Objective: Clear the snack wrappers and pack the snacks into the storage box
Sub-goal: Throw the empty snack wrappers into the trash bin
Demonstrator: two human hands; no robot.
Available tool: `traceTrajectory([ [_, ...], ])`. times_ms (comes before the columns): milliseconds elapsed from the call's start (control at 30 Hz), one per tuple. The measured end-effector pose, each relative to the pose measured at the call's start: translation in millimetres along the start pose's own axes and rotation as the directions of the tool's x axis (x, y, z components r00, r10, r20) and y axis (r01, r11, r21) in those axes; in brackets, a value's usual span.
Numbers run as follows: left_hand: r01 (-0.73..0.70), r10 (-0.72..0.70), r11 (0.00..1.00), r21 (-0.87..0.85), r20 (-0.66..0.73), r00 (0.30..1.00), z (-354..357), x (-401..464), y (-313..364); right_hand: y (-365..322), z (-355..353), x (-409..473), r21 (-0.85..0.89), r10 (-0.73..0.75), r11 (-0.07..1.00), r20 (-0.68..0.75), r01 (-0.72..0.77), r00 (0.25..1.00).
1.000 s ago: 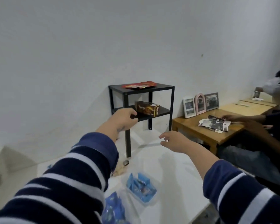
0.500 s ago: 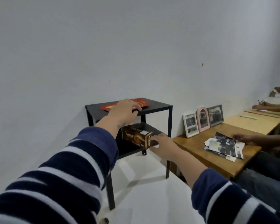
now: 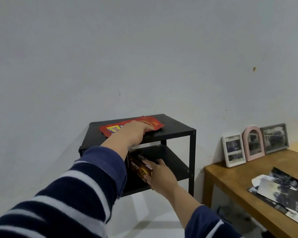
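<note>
A flat red snack wrapper (image 3: 110,129) lies on the top of a black two-tier metal shelf (image 3: 193,133). My left hand (image 3: 134,133) lies on the wrapper with its fingers stretched across it. On the lower shelf sits a brown Nextar snack box (image 3: 138,167). My right hand (image 3: 159,176) grips the box's near end, thumb on top and fingers round the side. The storage box is out of view.
A wooden table (image 3: 230,179) stands to the right of the shelf, carrying three photo frames (image 3: 253,145) against the wall and loose photo prints (image 3: 282,189). A white surface (image 3: 153,220) lies below the shelf. The plain wall is close behind.
My view has come closer to the shelf. My left hand has slid further onto the red wrapper, and my right hand has closed round the end of the brown box.
</note>
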State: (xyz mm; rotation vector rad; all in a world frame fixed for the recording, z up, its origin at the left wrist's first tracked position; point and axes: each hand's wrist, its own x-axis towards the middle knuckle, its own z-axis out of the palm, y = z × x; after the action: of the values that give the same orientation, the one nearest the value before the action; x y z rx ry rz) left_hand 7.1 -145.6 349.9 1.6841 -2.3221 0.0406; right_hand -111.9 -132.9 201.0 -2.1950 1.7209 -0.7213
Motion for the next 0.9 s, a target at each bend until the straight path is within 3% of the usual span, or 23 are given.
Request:
traceTrajectory([
  [267, 0.008, 0.011, 0.994, 0.11, -0.174, 0.985, -15, -70, -13, -12, -12, -43, 0.008, -0.045, 0.999, -0.038, 0.045, 0.998],
  [467, 0.003, -0.052, 0.993, -0.116, -0.423, 0.905, -52, -172, -29, -39, -30, -122, 0.036, -0.084, 0.996, -0.084, 0.087, 0.993],
  [567, 0.025, -0.214, 0.937, -0.349, -0.515, 0.83, -72, -240, -35, -63, -39, -162, 0.048, -0.082, 0.995, -0.115, 0.088, 0.99],
  [700, 0.088, -0.518, 0.756, -0.648, -0.511, 0.686, -88, -336, -49, -118, -41, -211, 0.057, -0.13, 0.989, -0.106, 0.137, 0.986],
  [900, 0.203, -0.745, 0.575, -0.793, -0.404, 0.53, -76, -493, -93, -223, -3, -268, 0.159, -0.314, 0.936, -0.031, 0.315, 0.949],
])
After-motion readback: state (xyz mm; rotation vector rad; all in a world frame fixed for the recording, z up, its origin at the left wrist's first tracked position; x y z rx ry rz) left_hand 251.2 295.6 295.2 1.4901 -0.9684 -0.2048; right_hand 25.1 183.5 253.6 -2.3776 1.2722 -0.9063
